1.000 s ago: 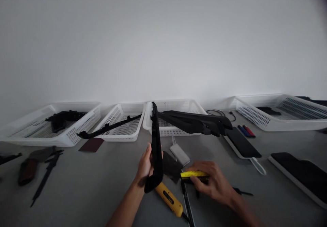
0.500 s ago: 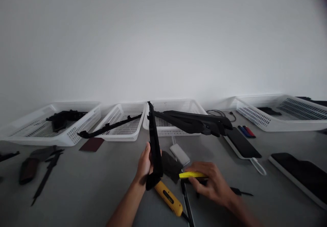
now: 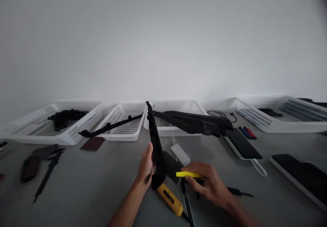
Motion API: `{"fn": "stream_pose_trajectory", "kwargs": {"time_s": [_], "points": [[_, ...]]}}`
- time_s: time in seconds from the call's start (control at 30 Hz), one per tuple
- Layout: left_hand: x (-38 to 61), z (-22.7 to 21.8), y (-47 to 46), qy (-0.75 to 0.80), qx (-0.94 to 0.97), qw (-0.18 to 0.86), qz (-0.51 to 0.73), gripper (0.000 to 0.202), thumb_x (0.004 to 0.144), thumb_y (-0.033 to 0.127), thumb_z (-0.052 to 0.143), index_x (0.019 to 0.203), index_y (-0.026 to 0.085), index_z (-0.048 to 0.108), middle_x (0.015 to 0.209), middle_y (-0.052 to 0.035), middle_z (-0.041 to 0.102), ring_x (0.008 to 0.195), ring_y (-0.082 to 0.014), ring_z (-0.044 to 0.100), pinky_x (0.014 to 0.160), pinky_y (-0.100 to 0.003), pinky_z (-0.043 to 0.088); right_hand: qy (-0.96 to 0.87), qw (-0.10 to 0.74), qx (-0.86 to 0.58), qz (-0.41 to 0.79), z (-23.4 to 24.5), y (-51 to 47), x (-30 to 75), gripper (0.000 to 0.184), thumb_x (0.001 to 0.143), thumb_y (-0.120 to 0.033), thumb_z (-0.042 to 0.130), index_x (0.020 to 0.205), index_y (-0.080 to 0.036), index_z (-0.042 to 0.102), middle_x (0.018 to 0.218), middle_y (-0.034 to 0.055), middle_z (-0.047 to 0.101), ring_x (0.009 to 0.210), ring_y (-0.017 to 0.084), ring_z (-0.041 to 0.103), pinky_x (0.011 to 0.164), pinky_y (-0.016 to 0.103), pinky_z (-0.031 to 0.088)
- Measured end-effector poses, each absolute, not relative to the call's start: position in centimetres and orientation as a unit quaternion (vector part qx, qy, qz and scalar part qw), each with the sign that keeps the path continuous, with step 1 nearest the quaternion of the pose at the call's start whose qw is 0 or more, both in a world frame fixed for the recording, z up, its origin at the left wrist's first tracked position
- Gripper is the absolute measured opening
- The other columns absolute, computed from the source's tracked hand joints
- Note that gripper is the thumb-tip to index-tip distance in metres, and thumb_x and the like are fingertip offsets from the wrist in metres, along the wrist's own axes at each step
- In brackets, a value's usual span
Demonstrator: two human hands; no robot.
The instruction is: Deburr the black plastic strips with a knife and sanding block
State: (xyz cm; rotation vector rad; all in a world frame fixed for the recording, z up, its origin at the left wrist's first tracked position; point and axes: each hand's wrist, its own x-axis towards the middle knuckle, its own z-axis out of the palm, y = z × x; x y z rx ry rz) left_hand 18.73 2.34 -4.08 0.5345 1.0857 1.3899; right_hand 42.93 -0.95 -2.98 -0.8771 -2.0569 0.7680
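A long black plastic trim piece [image 3: 156, 138] rises upright from my left hand [image 3: 146, 165], whose fingers are closed round its lower part. My right hand [image 3: 208, 182] pinches a yellow-and-black hand tool [image 3: 189, 175] with a ridged yellow edge; its exact kind I cannot make out. That tool is to the right of the trim piece, apart from it. Below the trim lies a yellow-handled tool [image 3: 170, 199] with a black cord. A dark grey cloth-like piece [image 3: 172, 165] lies between my hands, partly hidden.
White perforated baskets [image 3: 122, 137] line the wall; one [image 3: 173, 131] carries long black trim parts [image 3: 194, 120]. A white adapter [image 3: 180, 153], a black pad [image 3: 242, 143], blue and red small items [image 3: 247, 132] and a dark red square [image 3: 92, 143] lie on the grey table.
The trim piece in my left hand has tilted, its lower end shifting right. My right hand has moved slightly left with the yellow-and-black tool.
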Motion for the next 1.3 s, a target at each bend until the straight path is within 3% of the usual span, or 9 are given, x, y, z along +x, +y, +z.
{"fn": "stream_pose_trajectory", "kwargs": {"time_s": [0.13, 0.23, 0.37, 0.6, 0.83, 0.93, 1.07, 1.17, 1.3], "points": [[18.6, -4.3, 2.6, 0.488, 0.236, 0.590, 0.599, 0.072, 0.058, 0.085, 0.087, 0.072, 0.015, 0.074, 0.054, 0.0014, 0.067, 0.039, -0.0092, 0.053, 0.036, -0.021, 0.035, -0.826, 0.345, -0.317, 0.313, -3.0, -1.3, 42.4, 0.019, 0.099, -0.031, 0.063, 0.096, -0.023, 0.080, 0.083, 0.0049, 0.079, 0.073, 0.019, 0.074, 0.069, 0.028, 0.052], [18.2, -4.2, 3.0, 0.487, 0.226, 0.595, 0.598, 0.074, 0.054, 0.085, 0.088, 0.072, 0.015, 0.075, 0.054, 0.0014, 0.067, 0.041, -0.0105, 0.056, 0.037, -0.021, 0.040, -0.813, 0.334, -0.339, 0.335, -3.0, -1.1, 42.7, 0.020, 0.096, -0.031, 0.063, 0.093, -0.022, 0.081, 0.082, 0.0046, 0.080, 0.072, 0.020, 0.074, 0.068, 0.028, 0.051], [18.0, -3.9, 3.3, 0.469, 0.209, 0.611, 0.603, 0.067, 0.061, 0.078, 0.091, 0.080, 0.015, 0.077, 0.060, 0.0012, 0.070, 0.045, -0.0108, 0.059, 0.040, -0.021, 0.044, -0.752, 0.349, -0.439, 0.346, -3.1, -0.2, 43.6, 0.030, 0.098, -0.043, 0.063, 0.094, -0.021, 0.083, 0.081, 0.0042, 0.081, 0.071, 0.021, 0.074, 0.064, 0.028, 0.052], [18.2, -3.8, 2.9, 0.451, 0.193, 0.615, 0.617, 0.059, 0.065, 0.071, 0.094, 0.075, 0.018, 0.068, 0.059, 0.0043, 0.064, 0.049, -0.0105, 0.059, 0.044, -0.021, 0.044, -0.668, 0.397, -0.527, 0.345, -4.2, 1.1, 44.6, 0.041, 0.093, -0.055, 0.069, 0.111, -0.021, 0.083, 0.109, 0.0097, 0.086, 0.099, 0.032, 0.080, 0.087, 0.038, 0.062], [18.5, -4.2, 2.7, 0.459, 0.204, 0.587, 0.635, 0.061, 0.062, 0.071, 0.095, 0.081, 0.019, 0.069, 0.062, 0.0061, 0.064, 0.054, -0.0110, 0.060, 0.048, -0.021, 0.047, -0.682, 0.409, -0.505, 0.335, -5.7, 1.8, 44.7, 0.041, 0.097, -0.043, 0.060, 0.126, -0.020, 0.078, 0.117, 0.0101, 0.084, 0.107, 0.032, 0.079, 0.095, 0.042, 0.061], [18.5, -4.4, 2.7, 0.464, 0.212, 0.581, 0.634, 0.062, 0.061, 0.072, 0.094, 0.081, 0.018, 0.070, 0.065, 0.0044, 0.066, 0.058, -0.0130, 0.064, 0.050, -0.022, 0.048, -0.681, 0.426, -0.499, 0.325, -6.5, 2.0, 45.0, 0.055, 0.091, -0.030, 0.056, 0.143, -0.021, 0.068, 0.130, 0.0095, 0.080, 0.119, 0.031, 0.075, 0.102, 0.042, 0.059], [18.5, -4.4, 2.7, 0.469, 0.223, 0.577, 0.630, 0.059, 0.067, 0.070, 0.092, 0.082, 0.018, 0.072, 0.066, 0.0023, 0.069, 0.062, -0.0163, 0.068, 0.052, -0.023, 0.049, -0.657, 0.463, -0.517, 0.295, -8.0, 2.4, 45.7, 0.073, 0.080, -0.022, 0.051, 0.153, -0.022, 0.056, 0.150, 0.0100, 0.068, 0.130, 0.031, 0.068, 0.105, 0.045, 0.057], [18.5, -4.4, 2.5, 0.474, 0.229, 0.574, 0.628, 0.060, 0.067, 0.072, 0.091, 0.083, 0.018, 0.071, 0.066, 0.0030, 0.068, 0.062, -0.0156, 0.068, 0.053, -0.023, 0.049, -0.649, 0.468, -0.529, 0.282, -9.0, 2.8, 46.2, 0.077, 0.077, -0.019, 0.048, 0.154, -0.022, 0.051, 0.155, 0.0116, 0.063, 0.122, 0.029, 0.069, 0.099, 0.046, 0.060], [18.5, -4.5, 2.5, 0.478, 0.238, 0.571, 0.624, 0.061, 0.067, 0.073, 0.090, 0.086, 0.017, 0.073, 0.067, 0.0018, 0.069, 0.064, -0.0175, 0.070, 0.052, -0.023, 0.048, -0.640, 0.469, -0.551, 0.259, -10.0, 3.3, 46.5, 0.067, 0.077, -0.017, 0.047, 0.144, -0.023, 0.055, 0.142, 0.0120, 0.069, 0.110, 0.027, 0.072, 0.089, 0.042, 0.063]]}}
